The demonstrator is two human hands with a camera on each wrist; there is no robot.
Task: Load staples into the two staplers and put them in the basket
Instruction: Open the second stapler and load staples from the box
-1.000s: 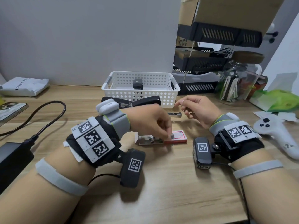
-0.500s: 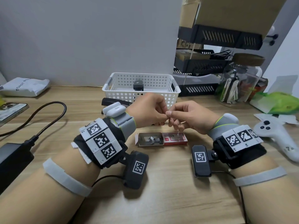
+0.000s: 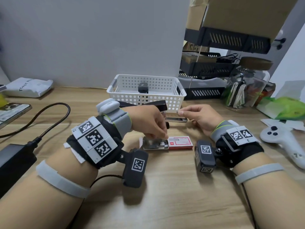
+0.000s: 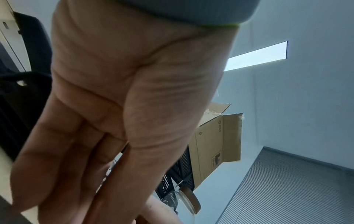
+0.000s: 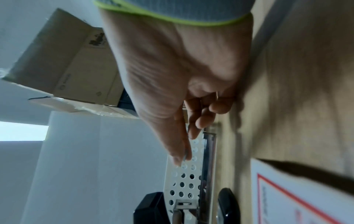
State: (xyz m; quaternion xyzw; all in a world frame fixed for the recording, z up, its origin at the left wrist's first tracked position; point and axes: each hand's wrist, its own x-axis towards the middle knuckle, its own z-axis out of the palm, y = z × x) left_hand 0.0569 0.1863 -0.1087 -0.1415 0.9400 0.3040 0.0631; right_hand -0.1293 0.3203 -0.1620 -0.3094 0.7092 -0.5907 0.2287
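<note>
A black stapler (image 3: 148,104) (image 5: 149,207) lies hinged open in front of the white basket (image 3: 173,96) (image 5: 184,174), its metal staple rail (image 3: 176,120) (image 5: 208,159) exposed. My right hand (image 3: 180,112) (image 5: 182,157) pinches a short strip of staples just above the rail's right end. My left hand (image 3: 163,137) reaches down to the open tray (image 3: 154,144) of the red-and-white staple box (image 3: 180,142), thumb and fingertips pinched together on the staples there. A second black stapler (image 3: 143,87) stands inside the basket.
A phone (image 3: 9,111), a black power brick (image 3: 14,159) with its cable, and a white bag (image 3: 28,87) lie on the left. On the right are a glass jar (image 3: 247,85), a white controller (image 3: 283,141), a green packet (image 3: 287,106) and black shelf trays (image 3: 214,66).
Half a second ago both hands met above the box. Since then the left hand has dropped back to the staple tray, and the right hand has moved over the stapler's rail with a strip.
</note>
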